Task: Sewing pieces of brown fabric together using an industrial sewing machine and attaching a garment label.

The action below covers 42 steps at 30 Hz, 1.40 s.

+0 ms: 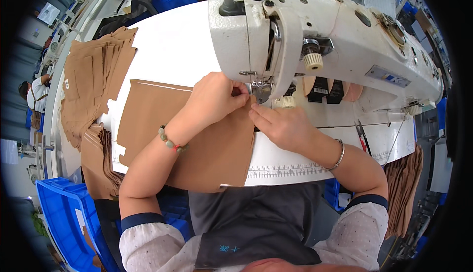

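Note:
A brown fabric panel (pixel 207 158) lies on the white table, its far right corner at the presser foot (pixel 261 85) of a white sewing machine (pixel 340 40). Just left of the foot, my left hand (pixel 217 97) pinches the panel's far edge between thumb and fingers. My right hand (pixel 286 126) grips the same corner from the right, fingertips closed on the cloth in front of the foot. The two hands nearly meet there. Under my fingers the exact fold of the cloth is hidden. A pale strip shows along the panel's far edge.
Stacked brown fabric pieces (pixel 93 70) spread over the left side, with another pile (pixel 96 158) nearer. Red-and-black-handled snips (pixel 363 138) lie right of my right wrist. More brown pieces (pixel 405 188) hang at the right. A blue bin (pixel 64 193) stands lower left.

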Motion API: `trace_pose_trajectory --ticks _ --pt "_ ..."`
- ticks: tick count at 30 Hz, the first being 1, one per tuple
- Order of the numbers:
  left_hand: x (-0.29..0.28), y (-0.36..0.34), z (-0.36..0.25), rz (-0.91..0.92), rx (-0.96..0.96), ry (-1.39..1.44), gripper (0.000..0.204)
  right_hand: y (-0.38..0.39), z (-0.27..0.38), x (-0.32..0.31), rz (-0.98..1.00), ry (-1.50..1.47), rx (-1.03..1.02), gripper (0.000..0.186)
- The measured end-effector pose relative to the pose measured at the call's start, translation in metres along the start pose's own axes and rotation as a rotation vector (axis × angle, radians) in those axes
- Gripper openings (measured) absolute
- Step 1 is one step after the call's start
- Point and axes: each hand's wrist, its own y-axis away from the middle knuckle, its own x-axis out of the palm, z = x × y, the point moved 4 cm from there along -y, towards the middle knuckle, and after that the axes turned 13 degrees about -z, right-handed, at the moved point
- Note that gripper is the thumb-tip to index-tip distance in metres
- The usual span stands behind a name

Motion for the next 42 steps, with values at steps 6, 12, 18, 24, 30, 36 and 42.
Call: trace_pose_trajectory --ticks 6,12,18,24,30,36,42 --pt "0.004 -0.008 0.006 -0.066 -0.008 -0.004 0.010 -0.001 -0.006 0.000 -0.141 -0.039 0.013 0.019" --pt "0.009 -0.014 0.014 -0.081 -0.007 0.080 0.013 0.001 -0.011 0.005 -0.152 -0.022 0.001 0.024" --pt "0.013 -0.018 0.020 -0.085 -0.023 0.092 0.019 0.003 -0.014 0.007 -0.140 -0.022 -0.002 0.024" --pt "0.014 -0.018 0.021 -0.091 -0.027 0.164 0.024 0.002 -0.013 0.006 -0.138 -0.001 -0.012 0.023" --pt "0.015 -0.019 0.021 -0.107 -0.031 0.177 0.026 0.003 -0.014 0.007 -0.126 0.004 -0.005 0.024" --pt "0.017 -0.020 0.023 -0.109 -0.026 0.151 0.028 0.002 -0.014 0.005 -0.102 -0.016 0.022 0.023" --pt "0.018 -0.021 0.027 -0.106 -0.053 0.175 0.027 -0.002 -0.012 0.002 -0.104 0.015 -0.007 0.024"
